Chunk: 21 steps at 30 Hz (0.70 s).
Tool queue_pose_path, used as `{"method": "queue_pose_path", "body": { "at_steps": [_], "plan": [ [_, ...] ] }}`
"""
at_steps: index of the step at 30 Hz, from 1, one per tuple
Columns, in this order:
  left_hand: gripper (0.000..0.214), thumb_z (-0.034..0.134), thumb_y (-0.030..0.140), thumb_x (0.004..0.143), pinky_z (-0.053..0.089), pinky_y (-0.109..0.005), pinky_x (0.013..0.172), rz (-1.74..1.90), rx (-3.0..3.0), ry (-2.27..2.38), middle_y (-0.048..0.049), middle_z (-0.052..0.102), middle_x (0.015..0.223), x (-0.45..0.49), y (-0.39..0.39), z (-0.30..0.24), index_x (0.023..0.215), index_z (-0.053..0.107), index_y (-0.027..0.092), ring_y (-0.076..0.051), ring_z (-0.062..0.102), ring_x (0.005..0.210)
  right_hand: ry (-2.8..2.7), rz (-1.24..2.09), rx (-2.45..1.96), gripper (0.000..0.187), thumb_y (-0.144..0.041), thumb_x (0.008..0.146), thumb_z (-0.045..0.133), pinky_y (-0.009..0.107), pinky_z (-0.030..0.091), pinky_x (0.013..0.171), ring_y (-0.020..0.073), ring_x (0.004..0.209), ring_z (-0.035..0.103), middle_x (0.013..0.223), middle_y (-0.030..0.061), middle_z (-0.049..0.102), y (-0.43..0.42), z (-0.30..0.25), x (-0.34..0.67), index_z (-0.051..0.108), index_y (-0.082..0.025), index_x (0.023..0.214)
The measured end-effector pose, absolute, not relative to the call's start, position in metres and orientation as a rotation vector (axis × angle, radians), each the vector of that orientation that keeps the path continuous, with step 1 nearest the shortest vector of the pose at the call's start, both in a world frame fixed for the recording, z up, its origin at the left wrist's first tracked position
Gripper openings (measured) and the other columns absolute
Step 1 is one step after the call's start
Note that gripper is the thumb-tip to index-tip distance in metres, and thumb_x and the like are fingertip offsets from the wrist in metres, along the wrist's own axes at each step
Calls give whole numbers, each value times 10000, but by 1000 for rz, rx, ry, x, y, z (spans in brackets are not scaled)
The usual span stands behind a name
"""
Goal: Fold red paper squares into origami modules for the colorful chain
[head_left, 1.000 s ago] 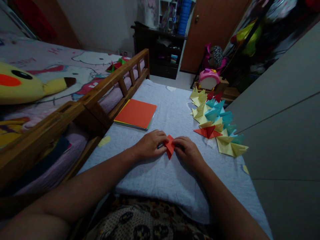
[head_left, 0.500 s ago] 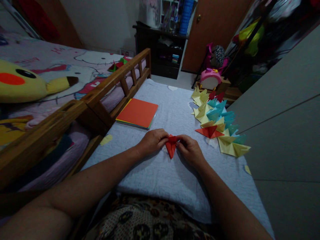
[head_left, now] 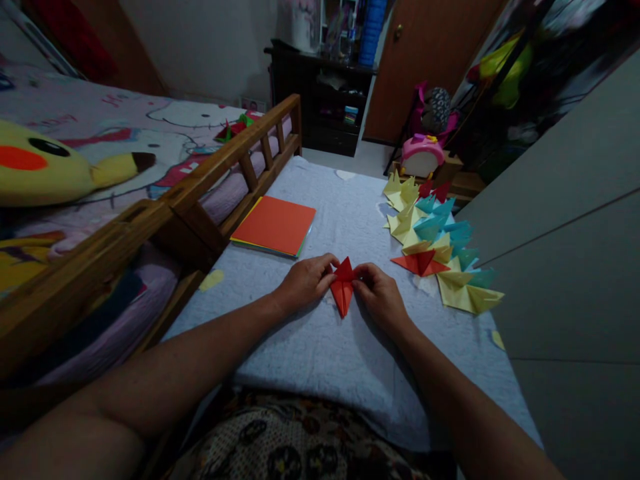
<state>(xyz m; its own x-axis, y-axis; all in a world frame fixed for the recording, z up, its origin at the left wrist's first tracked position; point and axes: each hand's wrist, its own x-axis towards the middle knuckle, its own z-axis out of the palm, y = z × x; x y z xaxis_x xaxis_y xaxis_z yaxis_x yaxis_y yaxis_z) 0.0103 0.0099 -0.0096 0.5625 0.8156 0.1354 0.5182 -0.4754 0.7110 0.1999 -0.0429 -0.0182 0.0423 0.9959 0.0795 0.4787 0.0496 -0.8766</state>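
On the desk, near middle | I'm watching left hand and right hand pinching a seemingly part-folded red paper | right: finished-looking paper birds resting | far left: flat sheets lying unfolded

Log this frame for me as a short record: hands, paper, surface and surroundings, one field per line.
Left hand: left hand pinching the left corner of the red folded paper
Right hand: right hand with fingertips at its right corner
Work surface: pale blue cloth
Paper stack: square sheets, orange-red on top, yellow and green edges showing, beyond the left hand
Finished shapes: folded figures in yellow, blue and red, clustered at right
Left side: wooden rail, yellow plush toy behind it
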Motion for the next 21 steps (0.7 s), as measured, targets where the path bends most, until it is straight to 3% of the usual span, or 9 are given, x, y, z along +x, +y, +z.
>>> {"method": "queue_pose_path", "body": {
  "at_steps": [9,14,16,21],
  "plan": [
    [378,599,132,897,453,-274,683,624,2267,1223,17,639,836,13,7,-19,1230,443,220,-173,628,749,-1618,615,-1738,28,-218,806,587,282,374,617,161,631,541,717,-19,609,-33,-14,193,572,-220,829],
    [97,582,138,933,471,-303,751,616,2523,1160,-37,639,904,12,8,-19,1008,614,190,-200,605,867,-1812,363,-1703,124,-182,885,541,285,408,660,176,755,562,858,26,605,-38,-21,187,651,-227,847],
    [94,586,161,953,471,-315,765,588,2646,1101,-53,646,923,10,8,-20,904,663,183,-211,588,895,-1873,298,-1691,162,-194,917,540,281,419,657,179,783,559,894,36,591,-39,-23,187,688,-237,869],
    [114,620,218,967,467,-344,790,537,2888,902,-50,695,973,6,2,-21,1045,698,190,-226,564,924,-2131,222,-1600,214,-156,947,538,320,455,724,219,875,549,967,71,642,-45,-19,191,736,-237,933]
  ]
}}
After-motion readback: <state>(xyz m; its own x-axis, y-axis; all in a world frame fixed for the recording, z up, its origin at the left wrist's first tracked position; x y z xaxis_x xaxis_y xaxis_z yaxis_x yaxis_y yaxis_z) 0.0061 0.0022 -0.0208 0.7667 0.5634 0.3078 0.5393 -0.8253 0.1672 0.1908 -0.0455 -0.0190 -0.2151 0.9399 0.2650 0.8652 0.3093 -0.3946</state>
